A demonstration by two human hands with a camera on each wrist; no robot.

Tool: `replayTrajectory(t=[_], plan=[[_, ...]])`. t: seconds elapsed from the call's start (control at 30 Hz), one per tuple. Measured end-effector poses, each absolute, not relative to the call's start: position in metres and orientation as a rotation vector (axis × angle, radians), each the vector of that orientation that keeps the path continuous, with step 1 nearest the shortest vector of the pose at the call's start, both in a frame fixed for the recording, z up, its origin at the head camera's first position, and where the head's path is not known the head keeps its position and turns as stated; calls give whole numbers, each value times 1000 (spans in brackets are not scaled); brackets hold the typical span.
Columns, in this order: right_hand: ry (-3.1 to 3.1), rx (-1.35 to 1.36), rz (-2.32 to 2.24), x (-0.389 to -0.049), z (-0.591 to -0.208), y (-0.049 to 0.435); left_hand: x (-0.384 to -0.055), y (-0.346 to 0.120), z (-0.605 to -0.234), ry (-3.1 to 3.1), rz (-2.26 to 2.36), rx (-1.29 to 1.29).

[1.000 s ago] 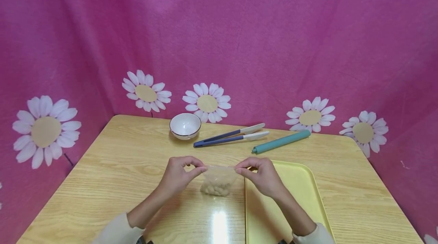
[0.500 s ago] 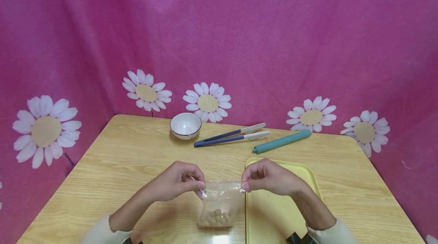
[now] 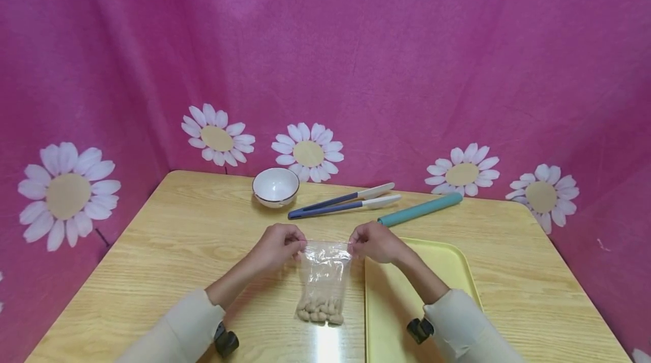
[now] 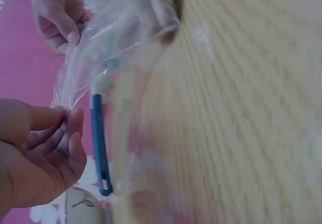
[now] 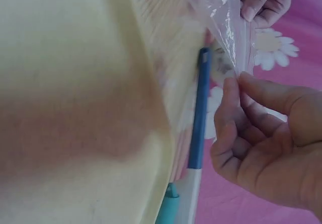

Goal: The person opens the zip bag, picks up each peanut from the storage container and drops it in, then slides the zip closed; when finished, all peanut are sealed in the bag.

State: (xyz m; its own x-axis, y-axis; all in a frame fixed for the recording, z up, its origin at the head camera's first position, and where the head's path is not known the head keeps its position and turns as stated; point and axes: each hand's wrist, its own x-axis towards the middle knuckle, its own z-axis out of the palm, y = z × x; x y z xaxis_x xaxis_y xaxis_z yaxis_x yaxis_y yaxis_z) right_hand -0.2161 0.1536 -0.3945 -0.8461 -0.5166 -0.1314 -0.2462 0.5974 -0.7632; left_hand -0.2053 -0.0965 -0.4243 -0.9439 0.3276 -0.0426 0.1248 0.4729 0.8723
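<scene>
Between my two hands hangs a clear zip bag [image 3: 326, 275], its top edge stretched taut and several peanuts in shells [image 3: 320, 311] gathered at its bottom. My left hand [image 3: 277, 248] pinches one top corner between thumb and forefinger; my right hand [image 3: 375, 242] pinches the opposite corner the same way. In the left wrist view the thumb and finger of the left hand [image 4: 43, 153] meet on the edge of the film. From the right wrist, the right hand [image 5: 271, 133] grips the corner by the zip strip [image 5: 245, 48].
A yellow tray [image 3: 450, 272] lies to the right, partly under the right forearm. Along the back stand a white bowl [image 3: 275, 186], blue-and-white tongs [image 3: 346, 203] and a teal rod [image 3: 422, 209]. A pink flowered cloth [image 3: 381, 69] hangs behind the wooden table [image 3: 173, 238].
Both hands first drew the bag nearer and lower, then moved away from the body again, keeping hold of its corners. The bag now hangs longer, with its contents at the bottom.
</scene>
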Motion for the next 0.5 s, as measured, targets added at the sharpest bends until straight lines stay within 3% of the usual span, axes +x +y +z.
replayTrajectory(t=[0.5], plan=[[2702, -449, -841, -228, -410, 147, -222, -92, -441, 2577, 1368, 245]])
